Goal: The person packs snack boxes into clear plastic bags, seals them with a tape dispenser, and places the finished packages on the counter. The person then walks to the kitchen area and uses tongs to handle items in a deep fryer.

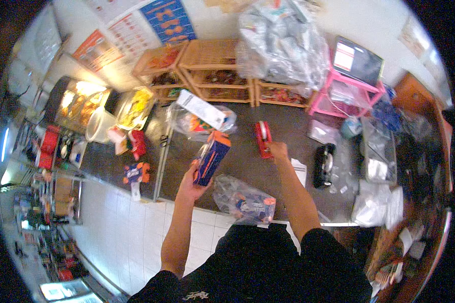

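Observation:
A dark purple and orange carton [214, 161] is tilted in my left hand [192, 185], raised over the counter. The fingers of my right hand [277, 150] are closed at the near end of a red tape dispenser [264, 139]; whether they also pinch a strip of tape is too small to tell. Just beyond the carton lies a clear plastic bag [174, 119] with colourful contents, topped by a long printed paper slip [201, 109]. Close to my body, another clear bag [246, 200] holds a purple and orange package.
Wooden racks [218, 81] line the wall, with a large bundle of plastic bags [282, 45] above. A pink stand [349, 91] carries a screen [356, 60]. On the right sit a black stapler-like object [324, 165] and a bag-filled tray [379, 151]. A lit food display [81, 100] glows at left.

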A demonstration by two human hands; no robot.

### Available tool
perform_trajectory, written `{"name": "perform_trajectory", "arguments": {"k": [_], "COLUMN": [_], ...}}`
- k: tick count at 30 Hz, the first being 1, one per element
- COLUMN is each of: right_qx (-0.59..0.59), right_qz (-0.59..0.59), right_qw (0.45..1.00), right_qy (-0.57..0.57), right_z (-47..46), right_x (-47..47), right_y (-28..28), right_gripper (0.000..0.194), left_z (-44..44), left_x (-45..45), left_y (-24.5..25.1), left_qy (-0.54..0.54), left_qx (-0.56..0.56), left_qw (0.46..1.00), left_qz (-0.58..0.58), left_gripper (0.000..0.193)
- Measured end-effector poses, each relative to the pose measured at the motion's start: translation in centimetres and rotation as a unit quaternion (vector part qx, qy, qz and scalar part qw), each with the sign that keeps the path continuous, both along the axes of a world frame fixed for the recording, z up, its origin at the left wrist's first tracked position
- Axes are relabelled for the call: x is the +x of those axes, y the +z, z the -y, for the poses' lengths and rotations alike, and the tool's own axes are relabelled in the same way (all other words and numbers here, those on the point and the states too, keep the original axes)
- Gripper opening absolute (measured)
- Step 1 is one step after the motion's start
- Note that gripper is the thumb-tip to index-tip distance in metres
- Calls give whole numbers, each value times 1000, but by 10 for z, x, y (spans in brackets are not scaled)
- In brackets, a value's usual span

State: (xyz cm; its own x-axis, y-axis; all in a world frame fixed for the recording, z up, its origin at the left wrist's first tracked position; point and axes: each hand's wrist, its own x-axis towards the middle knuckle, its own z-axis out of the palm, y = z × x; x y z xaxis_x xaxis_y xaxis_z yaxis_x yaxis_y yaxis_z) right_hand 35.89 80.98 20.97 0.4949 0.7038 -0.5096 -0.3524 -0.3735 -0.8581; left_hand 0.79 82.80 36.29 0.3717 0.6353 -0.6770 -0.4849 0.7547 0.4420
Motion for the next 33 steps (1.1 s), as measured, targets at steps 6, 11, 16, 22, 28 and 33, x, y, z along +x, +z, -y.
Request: {"name": "perform_trajectory", "arguments": {"k": [6, 11, 16, 22, 28, 33], "right_qx": [290, -92, 290, 233, 183, 226], "right_qz": [270, 282, -207, -107, -53, -1], "right_qw": [903, 933, 932, 966, 980, 959], "right_qy": [-168, -203, -68, -35, 57, 174], "right_z": [49, 55, 68, 68, 85, 92], "right_x": [-49, -37, -85, -150, -130, -122], "right_y": [-23, -32, 103, 252, 255, 278], "right_gripper": [20, 16, 32, 64, 65, 53], "left_z": [40, 59, 69, 107, 92, 93], "left_x": [12, 24, 45, 77, 32, 29], "left_y": [61, 87, 91, 86, 107, 97], "left_qy": [76, 108, 153, 188, -72, -109], "left_qx": [-22, 17, 60, 128, 351, 256], "left_qw": [993, 991, 986, 964, 899, 952], "left_qz": [88, 74, 25, -135, -250, -130], "left_gripper": [30, 22, 15, 35, 44, 43]}}
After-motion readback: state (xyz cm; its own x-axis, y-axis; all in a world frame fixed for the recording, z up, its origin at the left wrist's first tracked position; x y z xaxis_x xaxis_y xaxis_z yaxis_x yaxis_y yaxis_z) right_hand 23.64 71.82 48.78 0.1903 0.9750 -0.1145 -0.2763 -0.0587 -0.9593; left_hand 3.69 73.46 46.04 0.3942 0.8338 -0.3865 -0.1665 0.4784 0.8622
